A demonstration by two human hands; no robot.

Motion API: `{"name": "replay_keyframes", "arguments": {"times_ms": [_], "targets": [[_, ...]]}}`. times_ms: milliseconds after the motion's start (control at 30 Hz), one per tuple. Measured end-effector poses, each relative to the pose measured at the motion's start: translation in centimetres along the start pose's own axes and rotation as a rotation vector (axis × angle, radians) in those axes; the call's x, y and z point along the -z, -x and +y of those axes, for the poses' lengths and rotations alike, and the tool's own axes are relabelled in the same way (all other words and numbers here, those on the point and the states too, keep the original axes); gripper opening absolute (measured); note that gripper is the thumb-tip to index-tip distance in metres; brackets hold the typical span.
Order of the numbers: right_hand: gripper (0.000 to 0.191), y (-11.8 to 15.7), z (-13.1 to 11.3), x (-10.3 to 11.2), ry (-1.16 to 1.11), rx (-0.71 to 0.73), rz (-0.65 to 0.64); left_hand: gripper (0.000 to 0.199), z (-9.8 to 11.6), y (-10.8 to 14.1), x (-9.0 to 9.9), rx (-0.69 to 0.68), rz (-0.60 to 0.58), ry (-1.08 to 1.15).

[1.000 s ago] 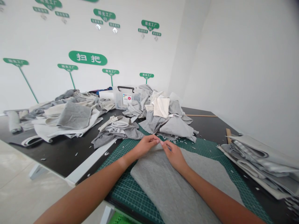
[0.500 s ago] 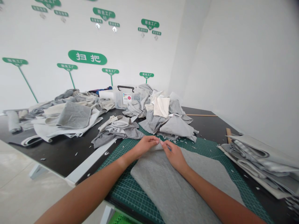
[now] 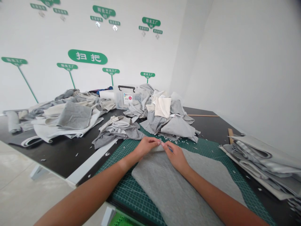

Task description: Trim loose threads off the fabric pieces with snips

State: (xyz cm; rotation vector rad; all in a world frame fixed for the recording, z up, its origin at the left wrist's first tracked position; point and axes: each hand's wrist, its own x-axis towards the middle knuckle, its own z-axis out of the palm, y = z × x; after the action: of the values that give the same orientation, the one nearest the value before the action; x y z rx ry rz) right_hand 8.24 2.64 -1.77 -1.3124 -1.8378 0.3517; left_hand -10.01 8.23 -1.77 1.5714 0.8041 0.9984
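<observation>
Two bare hands are seen. The left hand (image 3: 147, 147) and the right hand (image 3: 176, 158) are held close together at 12 o'clock, and their fingers (image 3: 157, 142) are pinched shut on the top tip of one flat grey cotton cloth (image 3: 174, 185). That cloth is laid on a green grid cutting mat (image 3: 123, 185), which is set on a long black table (image 3: 58, 155). Three heaps of grey and white cloth are seen past the hands: a small heap (image 3: 117, 131) at 11 o'clock, a big heap (image 3: 166, 117) at 12 o'clock, and a wide heap (image 3: 68, 116) at 10 o'clock. One stack of folded grey cloth (image 3: 261, 166) is placed at 3 o'clock. One clear plastic box with a black handle (image 3: 124, 99) is partly hidden by the big heap. One thin wooden strip (image 3: 203, 115) is laid on the table at 1 o'clock. Small white bits are scattered on the mat and table.
</observation>
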Motion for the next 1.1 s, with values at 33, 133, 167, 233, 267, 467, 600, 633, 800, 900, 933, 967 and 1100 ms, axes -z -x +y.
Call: {"name": "replay_keyframes", "arguments": {"times_ms": [33, 133, 167, 233, 267, 467, 600, 633, 800, 900, 933, 967, 1100], "targets": [[0.039, 0.0, 0.0, 0.0, 0.001, 0.000, -0.001, 0.032, 0.0, 0.0, 0.0, 0.004, 0.006, -0.003], [0.039, 0.0, 0.1, -0.1, 0.011, -0.004, -0.001, 0.031, -0.1, 0.1, -0.1, 0.005, 0.009, -0.007], [0.039, 0.0, 0.1, -0.1, 0.015, -0.005, 0.000, 0.031, -0.1, 0.1, -0.1, 0.000, 0.008, -0.007], [0.039, 0.0, 0.2, -0.1, 0.021, -0.002, -0.003, 0.030, 0.0, 0.1, -0.1, -0.007, 0.009, -0.007], [0.040, 0.0, 0.2, -0.1, 0.023, 0.000, -0.004, 0.030, 0.0, 0.1, -0.2, -0.007, 0.011, -0.007], [0.040, 0.0, 0.3, -0.2, 0.022, -0.010, -0.004, 0.030, 0.1, 0.1, -0.2, 0.005, 0.011, 0.009], [0.041, -0.1, 0.3, -0.2, 0.000, -0.023, -0.006, 0.028, -0.1, 0.1, -0.3, 0.006, 0.009, 0.008], [0.041, -0.1, 0.2, -0.2, -0.006, -0.028, -0.008, 0.027, -0.2, 0.1, -0.3, 0.001, 0.002, 0.011], [0.042, -0.2, 0.2, -0.2, -0.013, -0.035, -0.017, 0.027, -0.4, 0.2, -0.5, -0.021, -0.026, 0.012], [0.041, -0.1, 0.4, -0.2, -0.003, -0.028, -0.016, 0.029, -0.5, 0.2, -0.5, -0.030, -0.028, 0.005], [0.040, -0.1, 0.4, -0.3, 0.000, -0.027, -0.015, 0.029, -0.6, 0.2, -0.5, -0.033, -0.031, 0.006], [0.040, 0.0, 0.5, -0.3, 0.004, -0.026, -0.014, 0.030, -0.7, 0.2, -0.4, -0.035, -0.032, 0.008], [0.039, 0.0, 0.6, -0.4, 0.009, -0.022, -0.018, 0.031, -0.9, 0.2, -0.4, -0.034, -0.034, 0.013]]}}
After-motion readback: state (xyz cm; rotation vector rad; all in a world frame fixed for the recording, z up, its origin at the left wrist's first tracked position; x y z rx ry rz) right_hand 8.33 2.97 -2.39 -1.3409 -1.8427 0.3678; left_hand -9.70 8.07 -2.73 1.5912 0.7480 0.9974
